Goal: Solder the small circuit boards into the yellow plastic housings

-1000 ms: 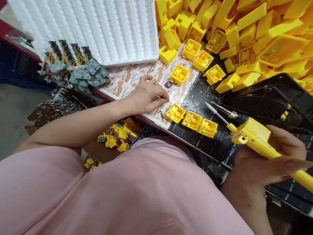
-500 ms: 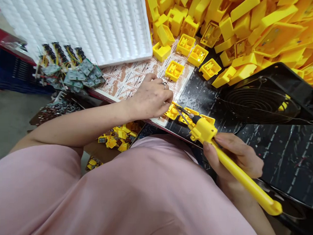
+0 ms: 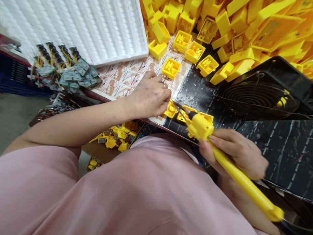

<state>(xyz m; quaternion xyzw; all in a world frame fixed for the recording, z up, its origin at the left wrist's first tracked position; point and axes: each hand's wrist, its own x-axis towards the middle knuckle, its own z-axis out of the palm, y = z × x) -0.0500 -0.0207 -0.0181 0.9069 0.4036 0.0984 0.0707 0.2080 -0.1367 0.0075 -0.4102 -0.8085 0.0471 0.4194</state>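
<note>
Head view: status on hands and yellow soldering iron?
Right hand grips yellow plastic soldering iron, tip at small yellow square plastic housing. Left hand pinched at that housing. Path unobstructed.

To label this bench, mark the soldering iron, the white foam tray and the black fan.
soldering iron (image 3: 200,126), head view, on the yellow block behind its tip.
white foam tray (image 3: 80,22), head view, on its ribbed top surface.
black fan (image 3: 252,100), head view, on its round wire grille.

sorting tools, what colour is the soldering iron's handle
Yellow: the soldering iron in the right hand, head view.

Illegible print on black mat (image 3: 286,149)
</note>
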